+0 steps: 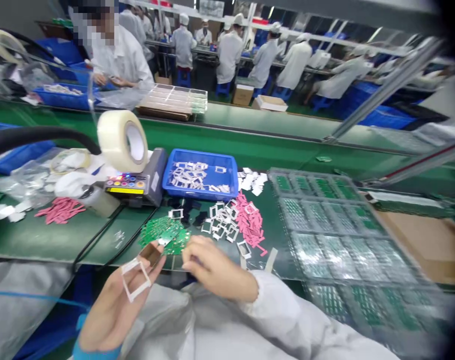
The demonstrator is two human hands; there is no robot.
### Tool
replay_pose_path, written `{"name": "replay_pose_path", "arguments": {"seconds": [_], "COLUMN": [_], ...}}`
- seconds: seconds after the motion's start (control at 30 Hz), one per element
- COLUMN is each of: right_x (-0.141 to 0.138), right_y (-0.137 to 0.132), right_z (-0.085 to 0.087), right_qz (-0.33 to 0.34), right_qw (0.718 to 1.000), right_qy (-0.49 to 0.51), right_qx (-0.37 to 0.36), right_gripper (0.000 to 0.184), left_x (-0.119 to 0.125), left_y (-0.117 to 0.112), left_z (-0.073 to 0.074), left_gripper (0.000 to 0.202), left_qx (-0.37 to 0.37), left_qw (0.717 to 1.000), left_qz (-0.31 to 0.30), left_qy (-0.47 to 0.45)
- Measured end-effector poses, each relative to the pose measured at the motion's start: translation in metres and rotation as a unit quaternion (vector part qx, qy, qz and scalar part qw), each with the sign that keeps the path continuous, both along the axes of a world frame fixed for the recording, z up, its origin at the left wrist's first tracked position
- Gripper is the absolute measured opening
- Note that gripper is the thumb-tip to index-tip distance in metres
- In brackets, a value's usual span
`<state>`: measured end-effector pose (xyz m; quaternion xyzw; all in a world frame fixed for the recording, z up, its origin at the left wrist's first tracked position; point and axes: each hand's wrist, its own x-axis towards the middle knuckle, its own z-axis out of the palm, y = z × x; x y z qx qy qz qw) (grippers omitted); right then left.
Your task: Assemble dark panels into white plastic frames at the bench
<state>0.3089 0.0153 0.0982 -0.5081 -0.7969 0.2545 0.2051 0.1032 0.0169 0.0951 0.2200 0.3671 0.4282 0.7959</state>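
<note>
My left hand (pixel 113 305) is turned palm up above the front edge of the bench. A white plastic frame (pixel 148 284) lies across its fingers, and a small brown rectangular plate (pixel 151 255) is held at the fingertips. My right hand (pixel 216 270) hovers to the right with its fingers curled in; what they pinch, if anything, is hidden. Just beyond both hands is a pile of green circuit boards (pixel 156 231). White frames (pixel 222 220) are heaped behind the right hand, next to a heap of pink strips (pixel 250 220).
A blue bin (pixel 225 175) of white frames stands behind the heaps. Left of it, a tape roll (pixel 117 142) sits on a grey device (pixel 152 182). Clear trays (pixel 325 225) with green boards cover the right side. Black cables (pixel 96 240) cross the bench. A co-worker (pixel 122 57) sits opposite.
</note>
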Motion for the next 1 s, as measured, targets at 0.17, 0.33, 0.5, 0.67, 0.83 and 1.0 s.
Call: {"name": "replay_pose_path", "arguments": {"seconds": [0.17, 0.33, 0.5, 0.67, 0.83, 1.0], "right_x": [0.012, 0.012, -0.003, 0.005, 0.020, 0.009], "right_y": [0.011, 0.008, 0.005, 0.014, 0.023, 0.028], "right_z": [-0.029, 0.017, 0.038, 0.036, 0.070, 0.094], "right_qz": [-0.019, 0.052, 0.086, 0.086, 0.219, 0.352], "right_qw": [1.000, 0.977, 0.965, 0.966, 0.941, 0.895], "right_qy": [-0.006, 0.200, 0.230, 0.203, 0.025, -0.087], "right_qx": [-0.017, 0.048, 0.090, 0.137, 0.256, 0.259], "right_gripper": [0.017, 0.038, 0.032, 0.028, 0.024, 0.019], "left_x": [0.005, 0.011, 0.015, 0.013, 0.017, 0.026], "left_y": [0.001, -0.008, -0.012, -0.008, -0.008, -0.007], "left_z": [0.012, 0.020, 0.031, 0.020, -0.003, 0.004], "left_gripper": [0.040, 0.041, 0.039, 0.047, 0.056, 0.039], "left_qx": [-0.010, 0.017, 0.035, -0.021, -0.100, -0.092], "left_qw": [0.990, 0.982, 0.976, 0.969, 0.944, 0.926], "left_qz": [-0.027, -0.093, -0.105, -0.138, -0.265, -0.349], "left_qy": [-0.136, -0.165, -0.189, -0.202, -0.171, -0.114]}}
